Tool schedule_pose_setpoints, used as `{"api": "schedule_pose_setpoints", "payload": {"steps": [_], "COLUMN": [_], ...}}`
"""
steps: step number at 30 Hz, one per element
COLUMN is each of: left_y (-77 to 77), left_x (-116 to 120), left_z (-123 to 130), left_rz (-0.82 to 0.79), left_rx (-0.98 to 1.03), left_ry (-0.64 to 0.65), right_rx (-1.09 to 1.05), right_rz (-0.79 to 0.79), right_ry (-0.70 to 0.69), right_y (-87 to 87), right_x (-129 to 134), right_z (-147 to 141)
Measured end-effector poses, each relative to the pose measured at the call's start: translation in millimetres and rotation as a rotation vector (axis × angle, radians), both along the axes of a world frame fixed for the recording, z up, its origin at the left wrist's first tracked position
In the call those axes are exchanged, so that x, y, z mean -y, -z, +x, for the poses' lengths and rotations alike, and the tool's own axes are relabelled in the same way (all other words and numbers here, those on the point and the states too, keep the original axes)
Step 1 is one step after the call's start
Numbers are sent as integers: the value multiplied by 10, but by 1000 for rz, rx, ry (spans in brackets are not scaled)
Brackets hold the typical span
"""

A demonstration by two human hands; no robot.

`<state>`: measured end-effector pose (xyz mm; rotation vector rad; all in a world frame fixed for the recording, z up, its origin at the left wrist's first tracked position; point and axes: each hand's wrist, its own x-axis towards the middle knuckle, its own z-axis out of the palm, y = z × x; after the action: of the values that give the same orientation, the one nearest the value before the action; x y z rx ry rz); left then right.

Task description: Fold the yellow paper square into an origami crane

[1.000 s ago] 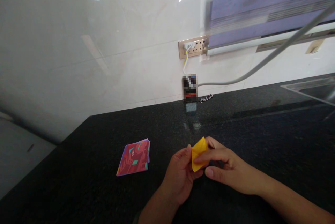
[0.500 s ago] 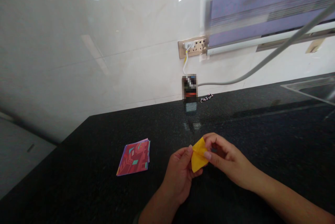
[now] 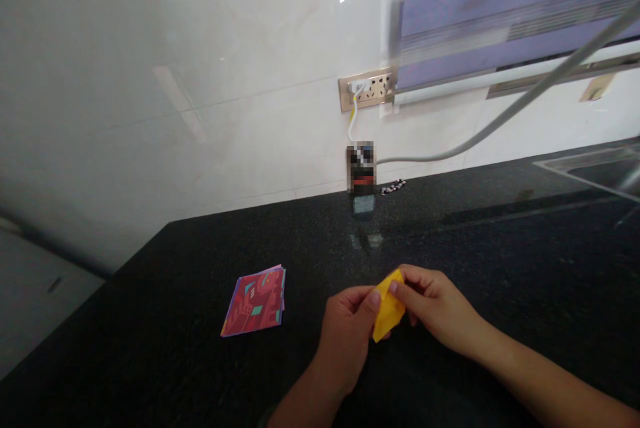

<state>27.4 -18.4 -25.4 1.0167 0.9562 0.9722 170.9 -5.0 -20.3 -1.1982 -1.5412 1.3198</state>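
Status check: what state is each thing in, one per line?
Yellow paper: folded, held up
Left hand: gripping its left side
Right hand: pinching its upper right
Patterned sheets: stacked flat, edges misaligned
White plug: in the wall socket
Dark box: pixelated, state unclear

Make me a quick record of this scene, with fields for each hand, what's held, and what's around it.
Left hand: pinching the left side of the yellow paper
Right hand: gripping its upper right, thumb on the near face
Held item: small, yellow, apparently folded
Surface: dark speckled counter
Left of hands: red and purple patterned sheets, slightly fanned
Back of counter: pixelated object, contents unreadable; beaded strand beside it
Wall: socket panel with white plug inserted
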Motion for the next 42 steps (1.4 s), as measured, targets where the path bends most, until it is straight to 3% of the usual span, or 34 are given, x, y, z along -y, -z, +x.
{"api": "schedule_pose_setpoints", "payload": {"steps": [7,14,42], "left_y": [2,33,34], "left_x": [1,-11,-17], "left_z": [-19,-31,-18], "left_rz": [8,69,45], "left_rx": [-112,-174,-201], "left_ry": [-13,-22,-58], "right_rx": [-38,-86,-35], "right_rz": [-16,-42,-20], "right_ry": [-23,51,49], "right_y": [-12,-22,-41], "right_x": [3,-7,-3], "right_z": [1,-2,-4]}}
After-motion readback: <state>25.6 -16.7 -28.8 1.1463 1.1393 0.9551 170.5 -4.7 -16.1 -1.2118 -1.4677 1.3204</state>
